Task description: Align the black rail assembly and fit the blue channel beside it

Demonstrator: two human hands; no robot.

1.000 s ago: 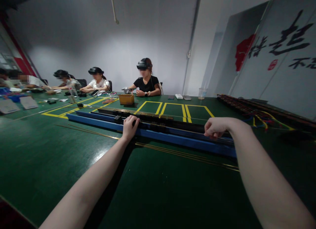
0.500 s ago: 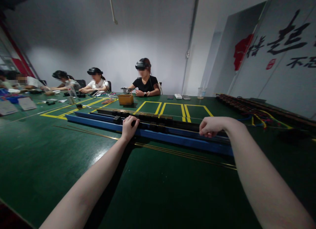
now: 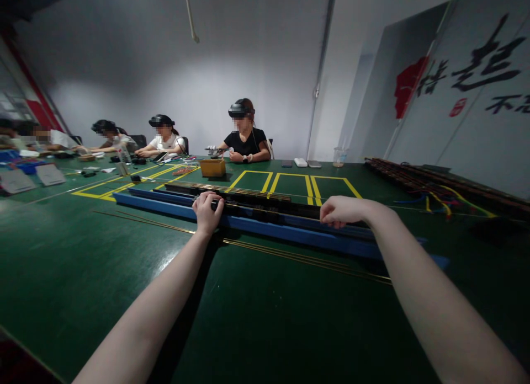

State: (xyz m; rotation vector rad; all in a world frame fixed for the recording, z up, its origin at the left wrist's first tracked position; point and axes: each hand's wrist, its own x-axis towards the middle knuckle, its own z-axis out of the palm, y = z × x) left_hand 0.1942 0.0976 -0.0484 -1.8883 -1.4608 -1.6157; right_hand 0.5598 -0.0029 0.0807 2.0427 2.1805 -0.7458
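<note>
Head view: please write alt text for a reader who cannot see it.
A person's left hand and right hand are at long blue rails on a green table; thin golden rods lie nearer the camera, and a co-worker in black sits across.

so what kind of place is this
Probably a workshop or training room for hand assembly: a long green table marked out with yellow lines, several people seated along it wearing headsets, and a long blue rail laid out under the wearer's hands.

The left hand (image 3: 208,212) and right hand (image 3: 342,211) are bare, as are the forearms (image 3: 155,298) behind them, widening from slim wrists (image 3: 202,233).
</note>
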